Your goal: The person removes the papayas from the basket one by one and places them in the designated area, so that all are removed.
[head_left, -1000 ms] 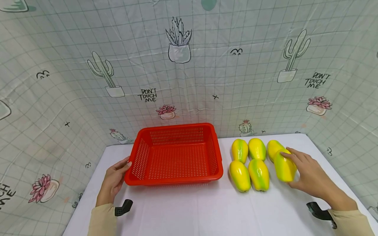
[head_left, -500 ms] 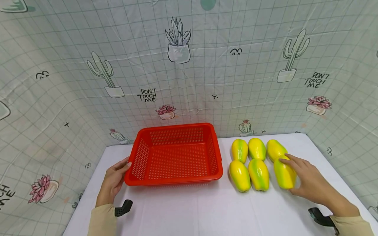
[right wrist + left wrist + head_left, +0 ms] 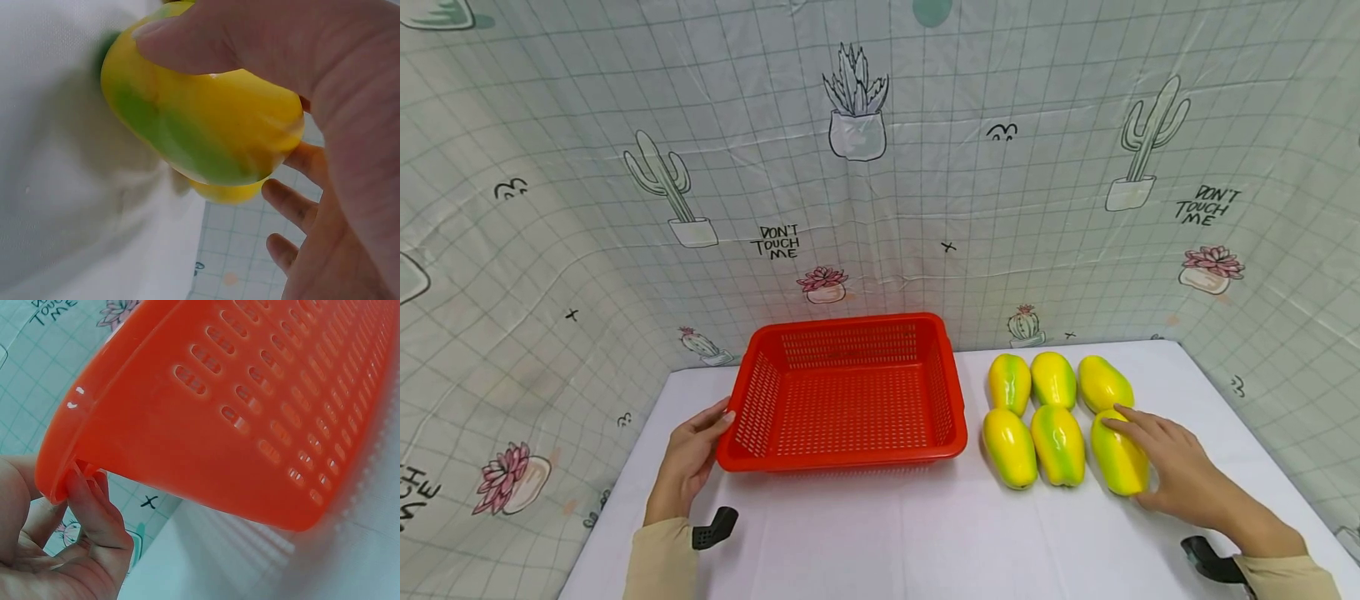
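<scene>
Now papaya (image 3: 1118, 463) lower, on table (image 3: 925, 533).

Basket (image 3: 846, 398) left, six mangoes (image 3: 1055, 419) right, on the table (image 3: 925, 533).
Mangoes sit at the basket's three o'clock in two rows; left hand (image 3: 688, 462) at its nine o'clock, right hand (image 3: 1180, 475) on the front-right mango (image 3: 1116, 458).
</scene>
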Available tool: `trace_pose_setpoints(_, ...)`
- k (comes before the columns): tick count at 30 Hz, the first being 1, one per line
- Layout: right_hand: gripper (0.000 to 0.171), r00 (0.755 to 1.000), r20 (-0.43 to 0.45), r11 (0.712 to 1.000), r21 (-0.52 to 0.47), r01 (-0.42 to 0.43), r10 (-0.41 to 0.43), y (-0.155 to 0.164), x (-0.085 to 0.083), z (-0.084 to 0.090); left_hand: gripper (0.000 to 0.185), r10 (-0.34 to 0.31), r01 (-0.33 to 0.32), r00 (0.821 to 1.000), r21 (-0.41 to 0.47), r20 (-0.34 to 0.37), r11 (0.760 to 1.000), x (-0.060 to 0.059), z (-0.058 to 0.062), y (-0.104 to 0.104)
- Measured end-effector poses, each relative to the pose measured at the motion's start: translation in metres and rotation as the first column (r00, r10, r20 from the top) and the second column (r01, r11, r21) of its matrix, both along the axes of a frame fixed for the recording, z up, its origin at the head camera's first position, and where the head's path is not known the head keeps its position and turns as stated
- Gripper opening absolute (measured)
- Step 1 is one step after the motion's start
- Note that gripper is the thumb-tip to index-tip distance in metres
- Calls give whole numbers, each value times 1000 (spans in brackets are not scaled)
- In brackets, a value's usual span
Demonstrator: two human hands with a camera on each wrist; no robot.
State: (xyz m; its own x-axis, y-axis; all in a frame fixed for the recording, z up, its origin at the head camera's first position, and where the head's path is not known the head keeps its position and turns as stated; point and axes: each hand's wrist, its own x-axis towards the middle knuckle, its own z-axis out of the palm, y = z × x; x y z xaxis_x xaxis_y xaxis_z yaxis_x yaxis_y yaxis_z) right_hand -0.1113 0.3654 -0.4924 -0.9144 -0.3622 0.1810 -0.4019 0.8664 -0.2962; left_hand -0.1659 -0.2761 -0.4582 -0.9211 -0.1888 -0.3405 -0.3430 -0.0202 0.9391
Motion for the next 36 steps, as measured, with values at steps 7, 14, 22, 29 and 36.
trace_pose_setpoints(7,101,1000,6,1000,9,-15,15,1,-3,-3,60,-2,2,1000,-5,14,1000,0,0,1)
trace_pose_setpoints(14,111,1000,-2,1000,0,-31,31,5,-7,-5,60,2,-2,1000,-7,16,1000,0,1,3)
trace_pose_setpoints(22,110,999,6,999,-11,-32,32,5,-6,-2,59,7,-7,1000,-10,7,1000,0,0,4)
trace_pose_setpoints(29,110,999,-31,999,-28,-26,26,10,-8,0,58,13,-13,1000,-4,1,1000,1,-1,4)
trace_pose_setpoints(36,95,996,-86,997,-74,6,-13,14,-8,5,59,23,-23,1000,3,7,1000,2,-2,3)
